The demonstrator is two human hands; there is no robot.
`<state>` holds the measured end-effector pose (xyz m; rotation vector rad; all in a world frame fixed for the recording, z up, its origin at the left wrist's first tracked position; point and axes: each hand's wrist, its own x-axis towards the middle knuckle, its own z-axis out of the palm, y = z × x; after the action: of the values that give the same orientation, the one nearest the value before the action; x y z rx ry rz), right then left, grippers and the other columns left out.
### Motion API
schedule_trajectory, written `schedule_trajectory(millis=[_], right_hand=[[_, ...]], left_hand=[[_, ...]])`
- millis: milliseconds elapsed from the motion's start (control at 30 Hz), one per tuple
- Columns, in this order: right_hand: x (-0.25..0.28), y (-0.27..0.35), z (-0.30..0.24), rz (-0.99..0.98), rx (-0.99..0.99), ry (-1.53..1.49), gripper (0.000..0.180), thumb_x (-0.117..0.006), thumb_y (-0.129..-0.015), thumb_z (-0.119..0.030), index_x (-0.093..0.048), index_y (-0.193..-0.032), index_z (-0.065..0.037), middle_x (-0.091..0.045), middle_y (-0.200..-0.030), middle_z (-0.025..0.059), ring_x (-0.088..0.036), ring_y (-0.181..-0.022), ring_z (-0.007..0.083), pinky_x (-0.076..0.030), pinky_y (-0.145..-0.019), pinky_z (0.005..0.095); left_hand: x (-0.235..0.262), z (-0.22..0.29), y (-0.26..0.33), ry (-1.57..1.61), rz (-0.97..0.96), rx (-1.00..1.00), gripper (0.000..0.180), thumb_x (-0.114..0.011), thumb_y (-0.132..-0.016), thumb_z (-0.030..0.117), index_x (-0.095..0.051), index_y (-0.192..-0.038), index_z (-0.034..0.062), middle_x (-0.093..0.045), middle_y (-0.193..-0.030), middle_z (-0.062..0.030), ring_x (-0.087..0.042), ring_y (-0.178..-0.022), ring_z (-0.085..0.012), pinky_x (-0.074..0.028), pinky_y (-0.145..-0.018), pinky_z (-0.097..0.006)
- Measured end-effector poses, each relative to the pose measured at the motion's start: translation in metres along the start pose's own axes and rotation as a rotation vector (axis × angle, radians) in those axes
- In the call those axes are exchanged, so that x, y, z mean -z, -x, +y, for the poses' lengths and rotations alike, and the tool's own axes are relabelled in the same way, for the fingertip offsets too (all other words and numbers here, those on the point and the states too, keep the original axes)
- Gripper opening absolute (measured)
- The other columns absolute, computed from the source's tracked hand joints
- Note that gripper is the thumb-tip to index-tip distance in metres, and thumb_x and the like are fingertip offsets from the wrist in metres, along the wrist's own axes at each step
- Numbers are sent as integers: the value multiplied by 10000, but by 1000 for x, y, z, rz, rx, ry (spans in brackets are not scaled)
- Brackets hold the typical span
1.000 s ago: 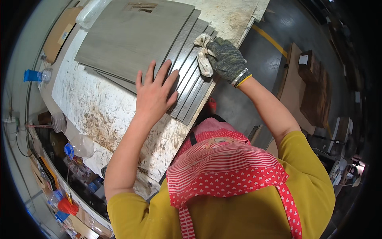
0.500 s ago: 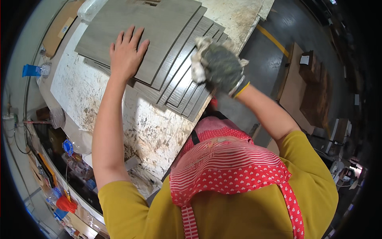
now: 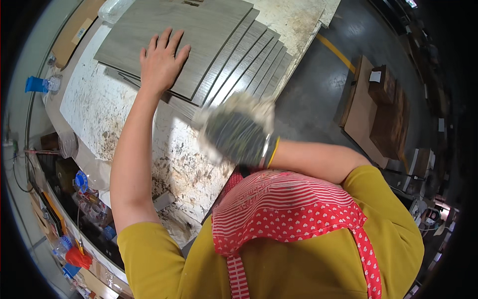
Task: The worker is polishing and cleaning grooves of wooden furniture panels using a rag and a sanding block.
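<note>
A fanned stack of grey wood-grain panels [image 3: 214,40] lies on the paint-stained white table [image 3: 119,124]. My bare left hand [image 3: 160,62] rests flat on the top panel, fingers spread. My right hand [image 3: 236,135] wears a dark glove with a yellow-edged cuff and is blurred by motion. It holds a crumpled off-white rag [image 3: 254,107] against the near edges of the stepped panels; the glove hides part of the rag and the panels' near corners. The exposed panel edges shine to the right of the top panel.
A clear plastic bottle with a blue top [image 3: 45,84] stands at the left. Beyond the table's right edge, an open cardboard box [image 3: 386,112] sits on the grey floor, near a yellow floor line [image 3: 336,52]. Bottles and a red item [image 3: 78,257] crowd the lower left.
My right hand with the rag has swept down and to the left, from the panels' right side to their near edge. My left hand stays on the top panel.
</note>
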<state>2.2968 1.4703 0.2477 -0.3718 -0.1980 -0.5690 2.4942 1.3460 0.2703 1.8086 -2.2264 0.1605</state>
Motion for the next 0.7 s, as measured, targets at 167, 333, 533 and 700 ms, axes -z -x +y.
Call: schedule_trajectory(millis=[167,333,533,700], right_hand=[[16,84,15,357,81,931,362,-589,-884,-395,-594,-1067,-83,-592,-1087,182,-584,-1017,286,-548,-746,355],[-15,3,-44,294,35,397,285,-479,-960,-247,-493,-1175,-61,-535,-916,36,-560,-851,119,-459,-816,236],[94,4,-108,-463,166,177,459,-537,-905,-326,-441,-1242,-30,-550,-1108,212,-573,-1078,253,-528,-831,355],[114,31,-168,245,376,653,265,-485,-955,-285,-520,-977,-23,-526,-634,32,-554,-658,148,-458,-608,279]], left_hand=[[-6,-6,3,8,17,9,509,-447,-910,473,-452,-1359,236,-373,-1453,-46,-320,-1338,-307,-241,-1074,-539],[5,3,-2,12,-31,3,505,-449,-914,458,-438,-1370,241,-354,-1465,-37,-313,-1343,-298,-227,-1082,-530],[6,5,-2,-10,-56,-25,504,-443,-924,443,-420,-1385,241,-339,-1472,-38,-296,-1349,-304,-208,-1090,-516],[9,8,-4,-94,-107,-14,481,-417,-955,392,-381,-1412,247,-303,-1494,-26,-285,-1356,-294,-206,-1096,-473]])
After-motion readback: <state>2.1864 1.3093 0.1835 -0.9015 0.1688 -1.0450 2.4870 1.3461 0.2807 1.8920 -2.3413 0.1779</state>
